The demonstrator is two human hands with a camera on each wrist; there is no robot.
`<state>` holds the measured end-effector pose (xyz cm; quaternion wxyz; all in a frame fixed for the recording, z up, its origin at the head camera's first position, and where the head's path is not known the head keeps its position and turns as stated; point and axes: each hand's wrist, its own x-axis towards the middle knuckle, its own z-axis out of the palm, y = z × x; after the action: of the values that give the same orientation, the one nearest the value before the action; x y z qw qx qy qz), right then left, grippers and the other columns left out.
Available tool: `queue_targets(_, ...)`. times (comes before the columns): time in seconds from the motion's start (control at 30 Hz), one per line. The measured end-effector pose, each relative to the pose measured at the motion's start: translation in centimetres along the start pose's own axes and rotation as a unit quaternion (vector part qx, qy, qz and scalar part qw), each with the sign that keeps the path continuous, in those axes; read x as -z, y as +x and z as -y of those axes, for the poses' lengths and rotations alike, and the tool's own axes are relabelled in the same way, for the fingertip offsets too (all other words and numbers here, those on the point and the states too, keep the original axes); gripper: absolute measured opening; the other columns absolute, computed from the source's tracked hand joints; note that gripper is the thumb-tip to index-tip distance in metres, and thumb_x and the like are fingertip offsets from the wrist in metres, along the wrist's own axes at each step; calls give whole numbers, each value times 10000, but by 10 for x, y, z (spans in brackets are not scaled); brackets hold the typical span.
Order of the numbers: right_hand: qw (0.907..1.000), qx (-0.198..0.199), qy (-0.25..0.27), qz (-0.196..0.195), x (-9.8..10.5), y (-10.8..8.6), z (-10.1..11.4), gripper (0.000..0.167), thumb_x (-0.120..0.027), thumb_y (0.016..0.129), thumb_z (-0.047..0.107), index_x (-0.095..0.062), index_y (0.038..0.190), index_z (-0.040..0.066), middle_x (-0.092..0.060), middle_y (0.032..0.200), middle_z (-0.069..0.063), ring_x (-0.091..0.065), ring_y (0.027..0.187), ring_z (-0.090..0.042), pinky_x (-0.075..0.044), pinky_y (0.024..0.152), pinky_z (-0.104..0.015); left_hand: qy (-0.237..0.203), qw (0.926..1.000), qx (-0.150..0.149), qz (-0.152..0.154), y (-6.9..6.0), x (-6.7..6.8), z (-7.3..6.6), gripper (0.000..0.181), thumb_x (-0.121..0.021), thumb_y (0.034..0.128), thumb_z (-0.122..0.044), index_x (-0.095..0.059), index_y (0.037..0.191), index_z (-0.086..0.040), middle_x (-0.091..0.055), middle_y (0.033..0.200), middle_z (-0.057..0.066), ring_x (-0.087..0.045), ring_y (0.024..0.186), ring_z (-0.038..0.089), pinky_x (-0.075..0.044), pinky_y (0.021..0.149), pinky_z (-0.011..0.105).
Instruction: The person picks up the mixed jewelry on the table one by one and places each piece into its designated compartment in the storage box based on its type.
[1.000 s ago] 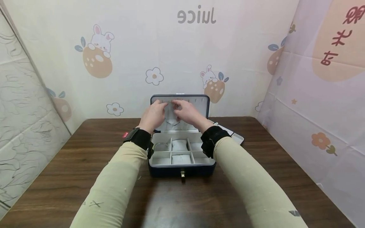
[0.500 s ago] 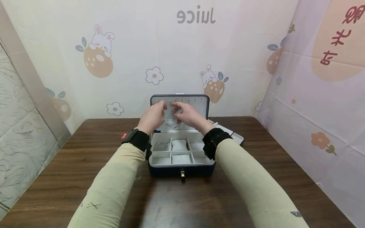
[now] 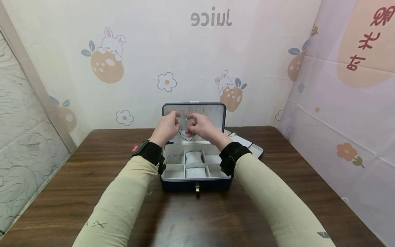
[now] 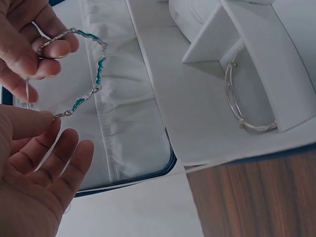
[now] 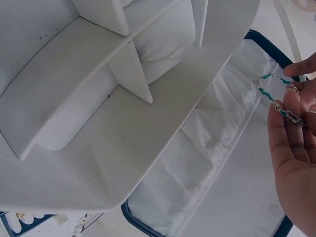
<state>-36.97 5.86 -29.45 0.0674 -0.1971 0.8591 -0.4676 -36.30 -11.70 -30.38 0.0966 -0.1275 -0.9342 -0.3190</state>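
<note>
Both hands hold a thin silver necklace (image 4: 100, 71) with teal segments in front of the raised lid (image 3: 210, 120) of a dark blue jewellery box (image 3: 197, 185). My left hand (image 3: 166, 127) pinches the chain between thumb and forefinger, its other fingers spread loosely. Opposite it, my right hand (image 3: 202, 127) has its fingers curled around another part of the chain. Between them the teal part sags in a loop, seen also in the right wrist view over the right fingers (image 5: 295, 131). Above the hands, a pale strand rises near the lid's hooks; whether it hangs there is unclear.
Six-part compartments fill the box; one holds a silver bangle (image 4: 232, 94), others white cushions (image 3: 194, 157). Behind the right forearm lies a white tray (image 3: 256, 150) with jewellery. A small silvery piece (image 3: 149, 193) lies on the wooden table (image 3: 197, 219), left of the box.
Both hands have come down slightly from the hooks, the right one more, with its fingers now more curled. More of the strand above the hands shows.
</note>
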Motion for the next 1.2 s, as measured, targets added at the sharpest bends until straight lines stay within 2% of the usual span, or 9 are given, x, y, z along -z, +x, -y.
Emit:
queue_targets(0.27,9995,-6,17,323,-1,-1,-5,211,-601,1015,72,-675,1162,-60,-728,953,-172,-721,881,-311,-568,902,-494,-328,9991,232,94,3,-2,2,336,-531,1036,-64,-565,1368,-23,-683,1174,167,-632,999,281,-529,835,403)
queue_targets(0.47,9992,59,-59,387,-2,-3,-4,220,-605,1018,101,-686,1122,-75,-730,949,-168,-711,868,-296,-586,858,-443,-406,9986,264,217,3,-1,6,323,-524,1050,-88,-585,1360,-22,-666,1250,176,-629,1081,298,-527,899,421)
queue_targets(0.67,9991,52,77,425,-3,-4,-3,238,-604,1023,106,-672,1138,-92,-722,951,-179,-704,915,-376,-563,900,-523,45,9994,-69,335,1,-2,8,325,-514,1045,-77,-627,1342,-11,-661,1281,176,-630,1184,309,-524,970,444)
queue_targets(0.83,9990,91,79,437,-4,-3,-2,244,-603,1029,114,-671,1142,-91,-720,963,-202,-705,910,-387,-550,909,-553,581,9961,-417,511,1,-4,12,350,-457,1035,-33,-642,1329,11,-648,1314,194,-613,1228,322,-508,1004,459)
queue_targets(1.0,9991,92,125,393,-4,-3,0,248,-602,1033,120,-669,1153,-86,-719,968,-194,-703,871,-338,-557,898,-544,1185,9887,-470,782,1,-7,11,358,-453,1021,-11,-633,1330,5,-647,1295,192,-602,1222,333,-494,1016,475)
queue_targets(1.2,9991,179,224,302,-3,-3,3,246,-609,1030,123,-662,1151,-85,-711,944,-161,-697,839,-296,-559,889,-547,1635,9809,-409,975,1,-10,10,344,-504,1002,-33,-650,1314,-24,-633,1322,164,-522,1277,357,-382,1115,508)
